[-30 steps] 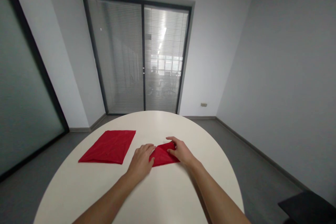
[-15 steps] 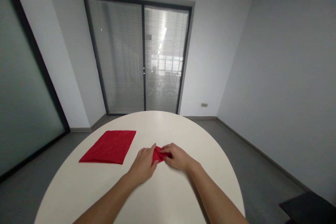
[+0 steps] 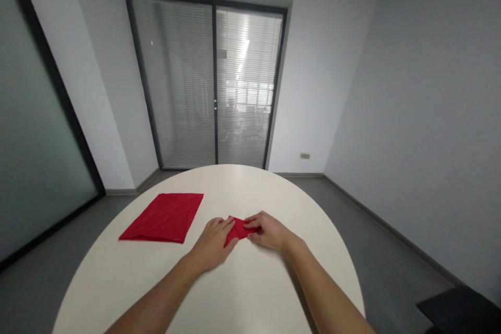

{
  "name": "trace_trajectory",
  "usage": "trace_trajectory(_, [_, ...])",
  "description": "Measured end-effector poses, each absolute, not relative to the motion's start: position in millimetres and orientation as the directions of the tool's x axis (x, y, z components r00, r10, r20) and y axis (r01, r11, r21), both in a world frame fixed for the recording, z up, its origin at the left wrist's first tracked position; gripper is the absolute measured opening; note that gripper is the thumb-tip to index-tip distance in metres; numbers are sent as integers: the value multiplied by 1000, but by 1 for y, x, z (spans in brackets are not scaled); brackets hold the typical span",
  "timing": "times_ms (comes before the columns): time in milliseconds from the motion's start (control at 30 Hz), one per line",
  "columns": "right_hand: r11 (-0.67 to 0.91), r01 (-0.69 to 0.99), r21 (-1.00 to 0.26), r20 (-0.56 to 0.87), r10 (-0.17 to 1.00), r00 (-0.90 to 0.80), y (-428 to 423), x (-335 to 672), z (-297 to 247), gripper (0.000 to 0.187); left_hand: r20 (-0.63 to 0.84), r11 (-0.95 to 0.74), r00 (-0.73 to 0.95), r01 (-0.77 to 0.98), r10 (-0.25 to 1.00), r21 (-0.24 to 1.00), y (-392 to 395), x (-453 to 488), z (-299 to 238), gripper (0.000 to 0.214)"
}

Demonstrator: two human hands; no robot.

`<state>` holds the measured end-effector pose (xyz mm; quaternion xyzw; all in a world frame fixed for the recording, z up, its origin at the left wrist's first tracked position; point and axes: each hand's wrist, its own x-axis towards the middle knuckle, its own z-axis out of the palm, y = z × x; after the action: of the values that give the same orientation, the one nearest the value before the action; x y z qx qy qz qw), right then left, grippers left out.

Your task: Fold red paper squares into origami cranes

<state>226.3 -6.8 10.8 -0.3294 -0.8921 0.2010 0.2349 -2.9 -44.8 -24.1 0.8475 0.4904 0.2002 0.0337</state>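
A small folded red napkin (image 3: 239, 229) lies on the white round table (image 3: 250, 282) between my two hands. My left hand (image 3: 213, 242) grips its left end, the fingers over the far side and the thumb along the near edge. On the right end, my right hand (image 3: 268, 230) pinches the napkin between thumb and fingers. The fingers hide both ends of it. A larger red cloth (image 3: 162, 217), wrinkled and laid flat, is to the left of my left hand, apart from it.
Beyond the table stands a glazed door (image 3: 180, 88) with blinds, set in a white wall. A black flat-topped object (image 3: 464, 308) is at the lower right, off the table. Frosted glass (image 3: 35, 141) runs along the left.
My right hand has shifted slightly right along the napkin, and more of its folded middle shows. My left fingers have come down flatter over its left end. The larger cloth stays put.
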Motion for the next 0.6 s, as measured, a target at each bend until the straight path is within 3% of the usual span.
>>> trace_trajectory(133, [731, 518, -444, 303, 667, -681, -6, 229, 10, 27, 314, -531, 447, 799, 838, 281, -44, -3, -25, 43])
trace_trajectory(600, [678, 527, -513, 318, 720, -616, -9, 224, 12, 23, 384, -497, 377, 818, 843, 290, -52, 6, -3, 29])
